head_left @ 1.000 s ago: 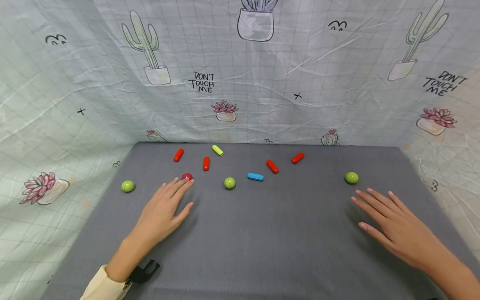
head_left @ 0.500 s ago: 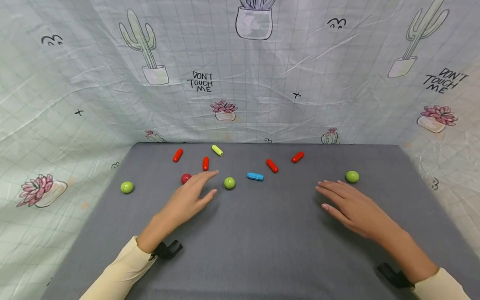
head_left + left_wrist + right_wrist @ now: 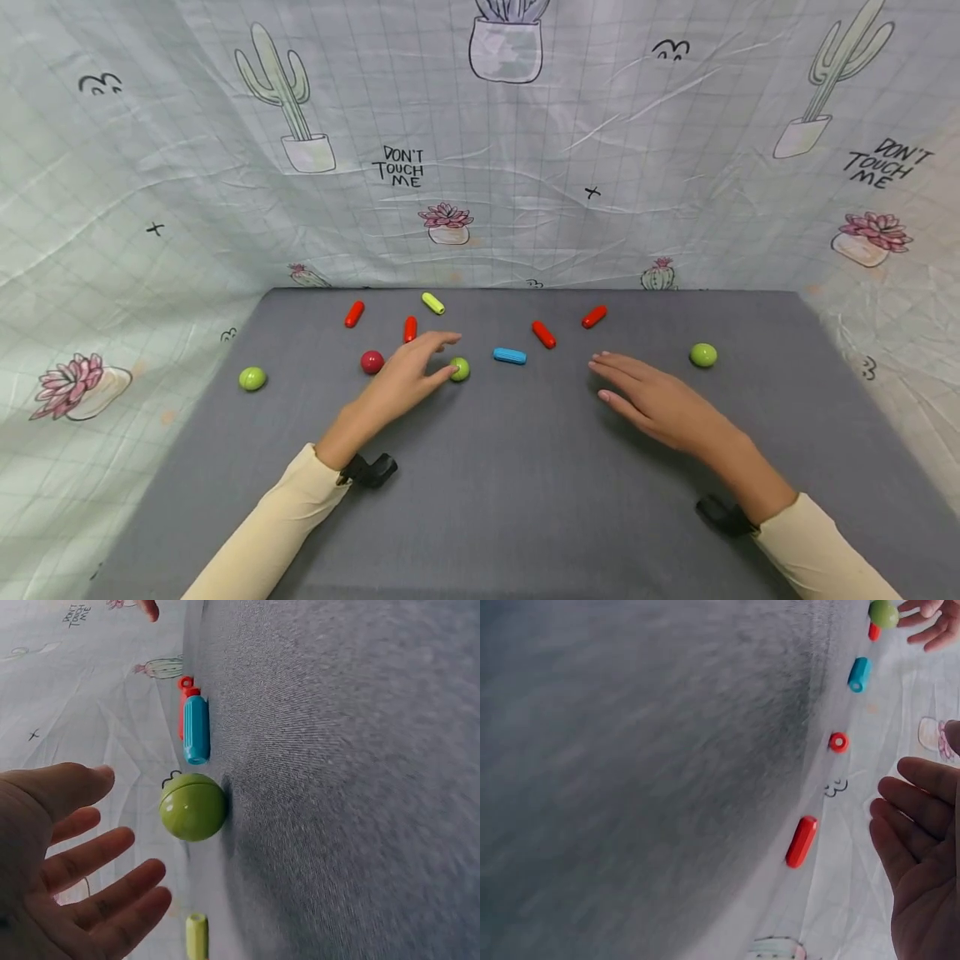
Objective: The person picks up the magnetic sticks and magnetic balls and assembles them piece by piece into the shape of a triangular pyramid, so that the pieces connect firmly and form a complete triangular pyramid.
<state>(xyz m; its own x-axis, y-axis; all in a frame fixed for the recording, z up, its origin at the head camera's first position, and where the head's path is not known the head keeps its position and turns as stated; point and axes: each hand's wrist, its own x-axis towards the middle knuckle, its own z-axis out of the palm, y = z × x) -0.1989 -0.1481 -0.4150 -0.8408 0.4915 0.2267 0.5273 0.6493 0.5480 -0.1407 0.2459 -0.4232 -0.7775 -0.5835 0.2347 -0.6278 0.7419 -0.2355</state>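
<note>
My left hand [image 3: 405, 375] reaches over the table with fingers spread, its thumb tip overlapping the small green ball [image 3: 462, 369] in the head view. In the left wrist view, a gap shows between the fingers and this green ball [image 3: 193, 814], which has a seam and a thin dark wire loop. A ridged blue cylinder [image 3: 510, 356] lies just right of the ball. Over the table on the right, my right hand [image 3: 652, 400] is held with fingers extended and nothing in it. Nearest it are two red cylinders [image 3: 543, 334], one lying farther back.
A shiny red ball [image 3: 372, 362] is left of my left hand, with two more red cylinders [image 3: 355, 314] and a yellow-green cylinder [image 3: 432, 303] behind. Other green balls lie far left [image 3: 252, 378] and right [image 3: 703, 355]. A printed cloth [image 3: 525, 167] rises behind the grey table [image 3: 525, 500].
My left hand has moved right, from the red ball to the middle green ball. My right hand has moved left, away from the right green ball. The balls and cylinders stay put.
</note>
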